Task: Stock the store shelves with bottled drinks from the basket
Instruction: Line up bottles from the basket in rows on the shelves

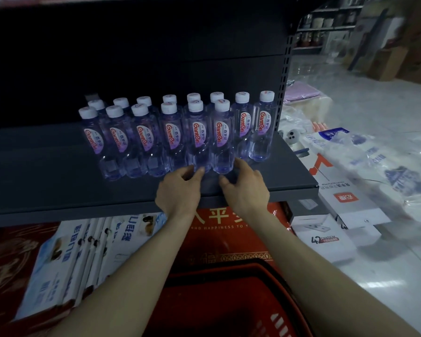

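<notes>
Touching clear plastic bottles (197,135) on a matte shelf (58,173), left hand (179,188) and right hand (247,188) have loosely spread grips.

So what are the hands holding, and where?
Left hand fingers the base of one front bottle, right hand its neighbour; real grip cannot be told.

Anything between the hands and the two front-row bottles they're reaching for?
Nothing visible. The left hand is at the base of one front-row bottle, the right hand at the base of its neighbour, each touching or nearly so. Only bare shelf lies in front of them.
</notes>
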The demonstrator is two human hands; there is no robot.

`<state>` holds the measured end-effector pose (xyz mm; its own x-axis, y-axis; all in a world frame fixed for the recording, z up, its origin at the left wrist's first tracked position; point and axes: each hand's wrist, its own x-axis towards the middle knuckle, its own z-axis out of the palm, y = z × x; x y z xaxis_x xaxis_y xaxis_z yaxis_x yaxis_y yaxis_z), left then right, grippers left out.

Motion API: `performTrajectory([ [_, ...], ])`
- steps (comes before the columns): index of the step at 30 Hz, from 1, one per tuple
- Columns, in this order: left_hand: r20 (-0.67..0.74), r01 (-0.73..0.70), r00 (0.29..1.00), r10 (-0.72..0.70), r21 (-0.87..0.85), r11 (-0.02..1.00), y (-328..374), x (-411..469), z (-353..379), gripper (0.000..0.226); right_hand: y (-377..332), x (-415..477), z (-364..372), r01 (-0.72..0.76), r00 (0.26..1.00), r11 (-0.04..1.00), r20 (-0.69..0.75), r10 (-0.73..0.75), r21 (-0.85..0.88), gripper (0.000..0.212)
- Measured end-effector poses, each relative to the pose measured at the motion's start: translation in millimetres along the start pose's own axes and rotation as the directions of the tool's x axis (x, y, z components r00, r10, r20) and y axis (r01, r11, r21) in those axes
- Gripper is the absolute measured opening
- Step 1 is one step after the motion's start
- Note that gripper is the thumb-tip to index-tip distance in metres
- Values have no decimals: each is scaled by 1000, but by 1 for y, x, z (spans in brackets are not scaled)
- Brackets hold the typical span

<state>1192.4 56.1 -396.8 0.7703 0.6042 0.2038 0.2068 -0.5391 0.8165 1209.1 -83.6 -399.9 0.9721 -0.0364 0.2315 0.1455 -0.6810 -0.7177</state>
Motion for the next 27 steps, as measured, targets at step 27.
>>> performTrajectory([
  [27, 807, -472, 540, -240, 526, 708, -119, -137, -135, 54, 22, -187, 31, 413, 574, 815, 811, 112, -405, 54],
])
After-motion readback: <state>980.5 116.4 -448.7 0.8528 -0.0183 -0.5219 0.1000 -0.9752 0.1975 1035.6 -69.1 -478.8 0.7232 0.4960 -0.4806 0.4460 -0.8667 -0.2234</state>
